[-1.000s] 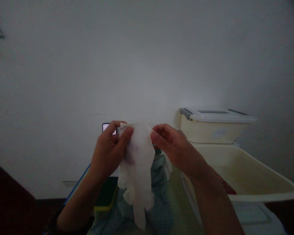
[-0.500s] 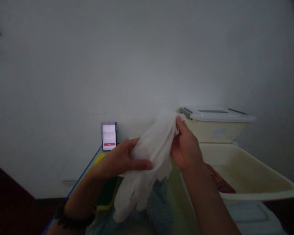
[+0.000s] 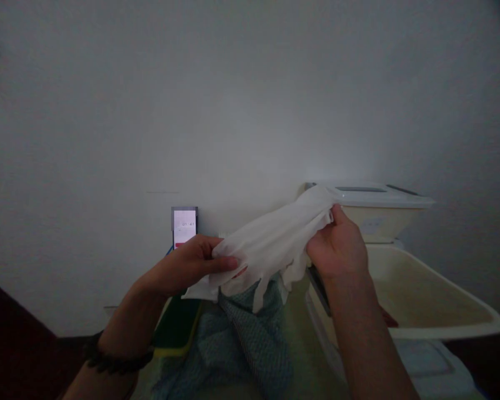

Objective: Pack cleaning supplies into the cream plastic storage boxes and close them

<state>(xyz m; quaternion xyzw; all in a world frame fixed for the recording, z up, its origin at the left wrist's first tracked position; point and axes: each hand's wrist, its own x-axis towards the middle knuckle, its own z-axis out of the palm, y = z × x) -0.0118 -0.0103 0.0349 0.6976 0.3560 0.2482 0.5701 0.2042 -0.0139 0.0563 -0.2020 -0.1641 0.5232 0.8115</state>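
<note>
A thin, limp white cloth [image 3: 270, 236] with ragged strips along its lower edge is stretched slantwise between my hands. My left hand [image 3: 191, 264] pinches its lower left part, thumb on top. My right hand [image 3: 339, 244] grips the higher right end between thumb and fingers. Beneath the cloth lies a crumpled blue-green knitted-looking towel [image 3: 233, 344], partly covered by it. Below my left wrist is a dark green pad with a yellow edge [image 3: 177, 328], resembling a scouring sponge. The fingers behind the cloth are hidden.
A phone [image 3: 184, 225] leans upright against the wall [image 3: 250, 100]. On the right stand a lidded cream box [image 3: 383, 221] and a wide cream basin [image 3: 445, 303]. A red item [image 3: 389, 318] in the basin is mostly hidden by my right forearm. A pale lid [image 3: 433, 364] lies below.
My hands have moved apart, the right one going right and slightly down. The white cloth has gone from hanging bunched to being drawn out sideways, uncovering more of the towel.
</note>
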